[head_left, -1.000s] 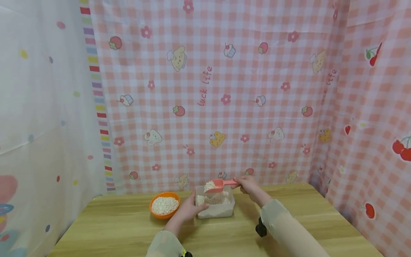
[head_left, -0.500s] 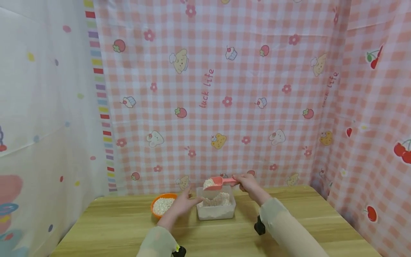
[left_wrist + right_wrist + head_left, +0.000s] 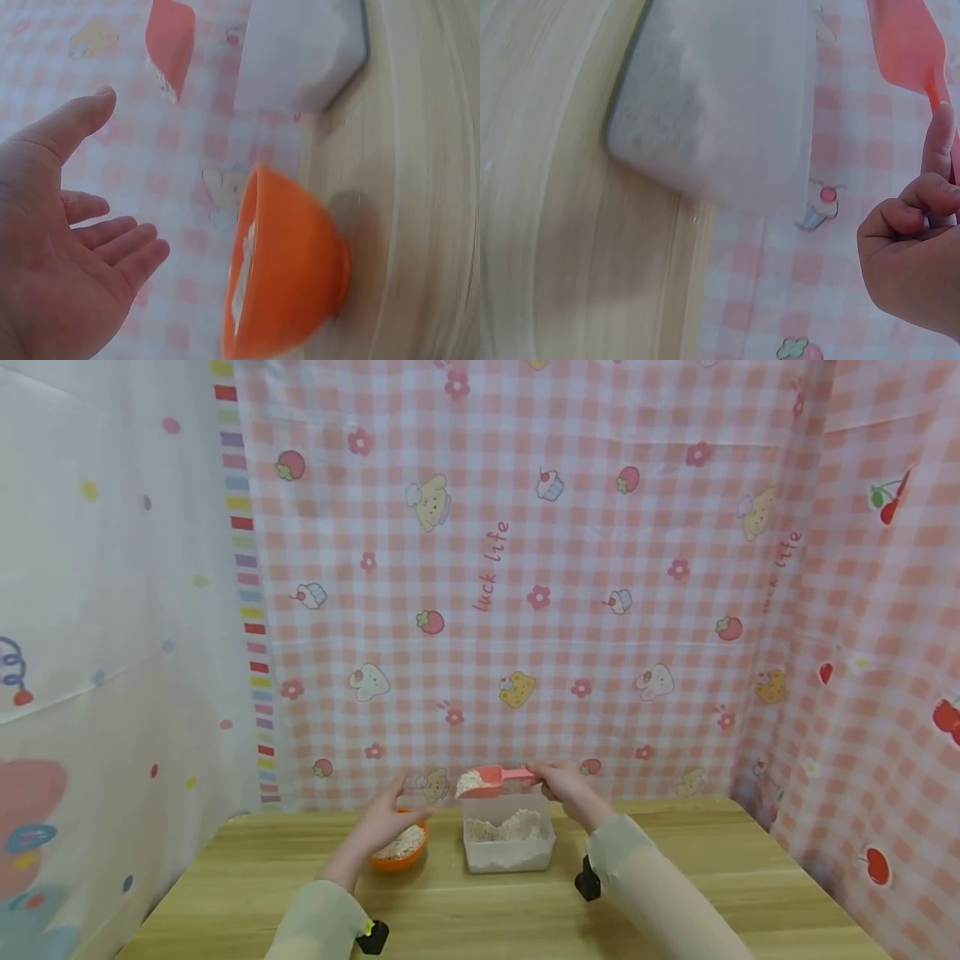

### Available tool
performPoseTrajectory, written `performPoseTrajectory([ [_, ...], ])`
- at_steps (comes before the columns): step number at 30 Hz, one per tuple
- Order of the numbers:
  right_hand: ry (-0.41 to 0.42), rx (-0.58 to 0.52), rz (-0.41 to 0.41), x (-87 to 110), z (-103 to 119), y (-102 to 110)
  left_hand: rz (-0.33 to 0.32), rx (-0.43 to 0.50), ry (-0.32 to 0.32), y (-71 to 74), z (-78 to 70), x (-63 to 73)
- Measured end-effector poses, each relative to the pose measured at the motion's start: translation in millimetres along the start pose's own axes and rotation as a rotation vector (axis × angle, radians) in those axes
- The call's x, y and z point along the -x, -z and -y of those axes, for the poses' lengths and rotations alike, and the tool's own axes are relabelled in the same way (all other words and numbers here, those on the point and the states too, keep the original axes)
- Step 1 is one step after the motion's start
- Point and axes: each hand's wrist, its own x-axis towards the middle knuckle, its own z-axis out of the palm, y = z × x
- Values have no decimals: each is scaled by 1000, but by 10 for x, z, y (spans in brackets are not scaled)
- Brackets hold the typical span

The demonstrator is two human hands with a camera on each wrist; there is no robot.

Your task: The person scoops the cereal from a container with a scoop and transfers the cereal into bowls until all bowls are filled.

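Note:
My right hand (image 3: 564, 787) grips the handle of a pink scoop (image 3: 491, 779), which carries a heap of white flakes, like oats, and hangs above the back left rim of a clear plastic tub (image 3: 510, 857). More of the flakes (image 3: 504, 828) lie inside that tub. In the right wrist view the curled fingers (image 3: 930, 199) wrap the scoop's handle. My left hand (image 3: 381, 823), fingers spread and holding nothing, hovers over the left side of an orange bowl (image 3: 397, 862) of similar flakes. The left wrist view has this bowl (image 3: 292, 262) beside the palm (image 3: 60, 285), apart from it.
Bowl and tub stand side by side on a wood-grain table (image 3: 465, 918), the bowl on the left. A pink checked curtain (image 3: 480, 635) hangs right behind the table's back edge, with a white one (image 3: 135, 693) at the left.
My left hand has let go of the tub's left side and moved left over the orange bowl. The loaded scoop in my right hand has shifted left and slightly up.

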Motion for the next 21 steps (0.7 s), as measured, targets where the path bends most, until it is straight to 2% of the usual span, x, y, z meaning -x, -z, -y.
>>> performPoseTrajectory([
  [4,11,-14,-2,-23,50,-123,-18,-76,-4,119,83,38],
  [9,14,-32,1,-59,91,-283,9,-115,-7,197,173,99],
  [17,19,-36,51,-87,174,-543,25,-126,-41,231,370,188],
  [21,16,-21,64,-110,169,-664,23,-146,-19,207,461,220],
])
